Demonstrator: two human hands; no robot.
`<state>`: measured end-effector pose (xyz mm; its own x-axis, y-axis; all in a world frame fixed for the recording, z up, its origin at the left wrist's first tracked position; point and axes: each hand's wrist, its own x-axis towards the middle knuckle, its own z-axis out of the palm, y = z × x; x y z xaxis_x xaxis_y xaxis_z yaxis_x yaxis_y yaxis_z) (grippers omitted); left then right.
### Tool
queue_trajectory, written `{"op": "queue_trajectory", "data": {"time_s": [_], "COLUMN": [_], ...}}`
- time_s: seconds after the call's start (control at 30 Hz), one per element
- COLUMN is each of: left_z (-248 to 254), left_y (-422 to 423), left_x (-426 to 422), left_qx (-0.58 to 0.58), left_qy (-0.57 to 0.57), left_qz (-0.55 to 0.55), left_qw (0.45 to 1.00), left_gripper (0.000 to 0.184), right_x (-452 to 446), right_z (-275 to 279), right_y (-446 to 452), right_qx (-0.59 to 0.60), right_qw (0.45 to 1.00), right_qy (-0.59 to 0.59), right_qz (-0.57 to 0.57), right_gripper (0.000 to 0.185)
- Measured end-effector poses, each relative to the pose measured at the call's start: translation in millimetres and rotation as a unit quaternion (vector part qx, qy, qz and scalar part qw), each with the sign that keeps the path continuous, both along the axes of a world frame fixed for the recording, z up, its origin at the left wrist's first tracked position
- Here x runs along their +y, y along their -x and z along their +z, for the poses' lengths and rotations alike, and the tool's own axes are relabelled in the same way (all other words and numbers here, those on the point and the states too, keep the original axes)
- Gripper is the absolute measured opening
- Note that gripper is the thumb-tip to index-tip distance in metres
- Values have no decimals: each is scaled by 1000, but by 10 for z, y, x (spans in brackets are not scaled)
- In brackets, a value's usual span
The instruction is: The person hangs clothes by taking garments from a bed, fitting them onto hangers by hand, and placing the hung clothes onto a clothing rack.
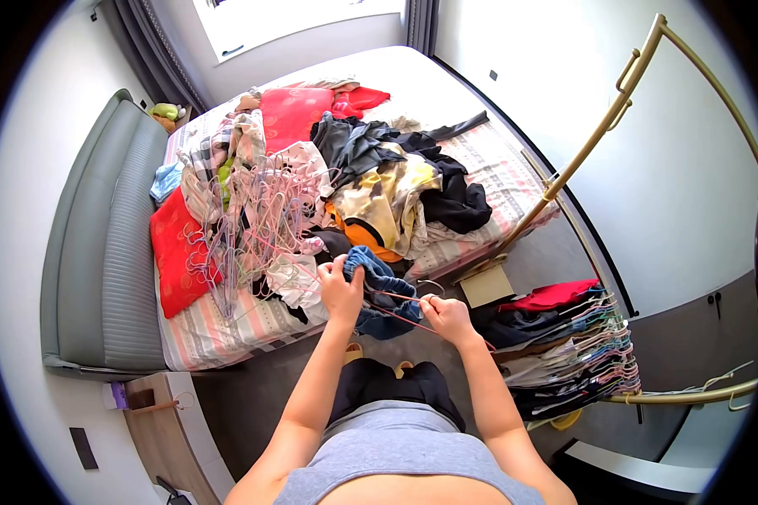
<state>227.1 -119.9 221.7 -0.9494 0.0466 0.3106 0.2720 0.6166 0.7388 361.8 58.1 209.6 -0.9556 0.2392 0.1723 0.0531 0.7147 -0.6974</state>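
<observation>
My left hand [343,287] grips the waistband of a blue denim garment [380,307], which hangs down in front of me. My right hand [449,320] is closed around a pink wire hanger [400,317]. Part of that hanger reaches across into the denim opening; its far end is hidden by the cloth. Just beyond my left hand lies a tangled heap of pink and white hangers [265,198], on top of piled clothes. A yellow and white satin garment [387,198] and black clothing [453,198] lie on the bed past the denim.
The bed [210,338] with a grey headboard [109,244] stands ahead and left. Two red pillows [295,116] lie among the clothes. On the right, a gold-coloured rack [602,126] carries a row of hung clothes [556,345]. A wooden bedside cabinet [164,438] is at lower left.
</observation>
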Motion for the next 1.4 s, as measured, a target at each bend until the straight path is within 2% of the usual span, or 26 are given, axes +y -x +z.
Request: {"op": "queue_trajectory", "data": {"time_s": [0.17,0.23,0.37,0.4,0.5,0.57,0.6,0.73,0.77,0.83,0.9,0.97,1.03,1.07,1.1,1.17,1.23,1.3,1.33,1.37,1.4], "left_z": [98,113,11,23,54,27,7,53,113,415,563,820,774,697,564,504,467,471,454,443,439], "left_y": [-189,-319,-171,-72,-12,-209,-350,-514,-495,-377,-214,-104,63,129,199,179,106,20,-30,-70,-107], "left_x": [216,289,242,200,163,278,345,357,323,202,136,135,158,160,150,123,111,162,196,237,278], "left_qx": [24,-30,2,-9,-1,20,-7,-13,-42,-44,155,286,307,257,198,199,205,210,201,193,187], "left_qy": [40,21,36,39,45,57,51,57,52,116,228,231,220,249,222,182,149,129,125,121,118], "left_qz": [-92,-116,-76,-59,-64,-116,-152,-273,-322,-429,-398,-373,-412,-424,-428,-373,-337,-336,-339,-341,-342], "left_qw": [995,993,996,997,997,991,987,960,944,895,875,852,829,832,853,888,907,909,911,912,913], "left_gripper": [36,36,32,30,29,30,31,39,38,36,31,28,25,20,16,17,16,15,14,13,12], "right_x": [-154,-284,-295,-277,-280,-315,-331,-254,-205,-79,26,120,108,105,109,140,239,160,57,-7,-24], "right_z": [-23,15,-85,-86,-108,-255,-299,-141,-132,-169,-65,-24,79,158,222,167,-71,-134,-25,6,-46], "right_y": [40,120,78,24,-21,61,126,147,101,0,-44,-36,-28,-15,-11,-111,-302,-222,-115,-32,7], "right_qx": [57,81,54,15,5,34,46,111,124,143,197,228,244,272,299,342,272,179,234,238,190], "right_qw": [997,993,995,995,996,996,996,988,985,978,966,963,962,955,944,897,926,966,949,947,969], "right_qy": [-29,-8,-67,-78,-46,-42,-33,33,49,115,155,138,107,65,23,54,17,-21,-79,-94,-25], "right_qz": [-36,-88,-57,-59,-75,-67,-66,-100,-106,-95,-57,-41,-66,-102,-138,-276,-261,-186,-194,-195,-154], "right_gripper": [21,22,23,25,27,26,26,20,20,19,20,21,17,14,12,18,21,24,24,27,29]}}
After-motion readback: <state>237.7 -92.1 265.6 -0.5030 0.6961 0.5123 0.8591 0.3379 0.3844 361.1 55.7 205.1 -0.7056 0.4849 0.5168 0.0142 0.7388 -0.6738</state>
